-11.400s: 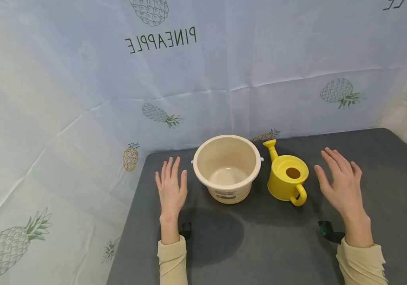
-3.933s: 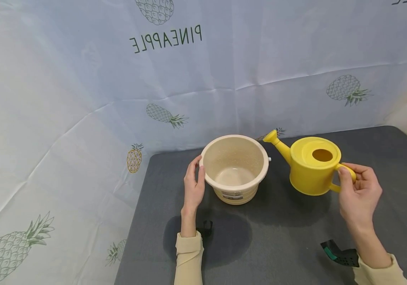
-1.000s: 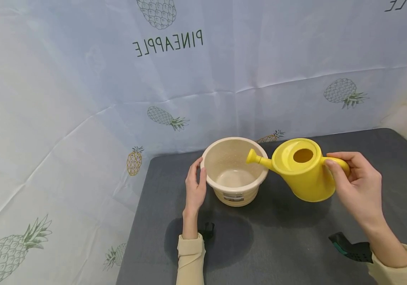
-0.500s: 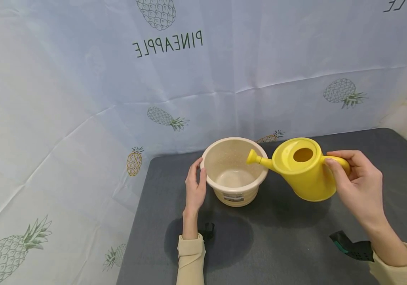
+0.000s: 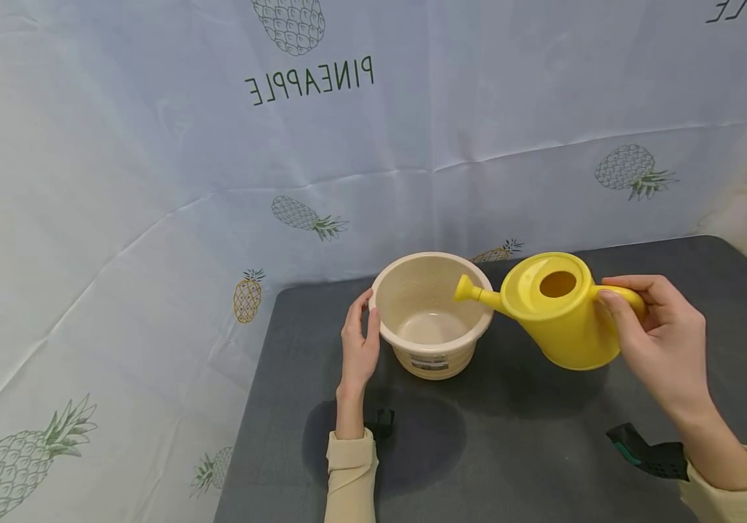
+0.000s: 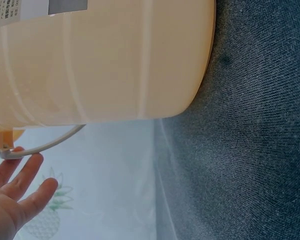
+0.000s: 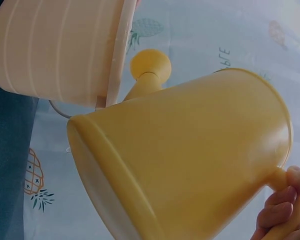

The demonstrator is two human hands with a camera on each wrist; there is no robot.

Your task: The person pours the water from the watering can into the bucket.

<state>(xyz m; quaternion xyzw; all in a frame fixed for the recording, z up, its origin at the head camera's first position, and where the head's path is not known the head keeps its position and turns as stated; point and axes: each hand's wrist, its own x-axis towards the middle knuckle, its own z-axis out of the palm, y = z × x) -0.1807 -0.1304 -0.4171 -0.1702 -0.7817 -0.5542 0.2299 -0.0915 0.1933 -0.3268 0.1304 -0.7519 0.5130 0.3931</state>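
A cream plastic bucket (image 5: 463, 353) stands upright on the dark table. My left hand (image 5: 359, 345) rests against its left rim with loosely extended fingers. In the left wrist view, those fingertips lie beside the grey bail handle (image 6: 55, 142), where it joins the bucket. My right hand (image 5: 671, 356) grips the handle of a yellow watering can (image 5: 572, 338), thumb on top and fingers curled underneath. Held up off the table, the can tilts left. Its rose-tipped spout (image 5: 467, 288) reaches over the bucket's right rim. No water shows at the spout.
The dark grey tabletop (image 5: 511, 465) runs back to a pale curtain (image 5: 511, 87) printed with pineapples. That curtain also hangs at the left. Black wrist devices (image 5: 651, 454) are fixed by both sleeves.
Earlier, the can stood on the table and both hands were free. My right hand lifted it and tipped it left over the bucket; my left moved to the rim. The last second shows almost no motion.
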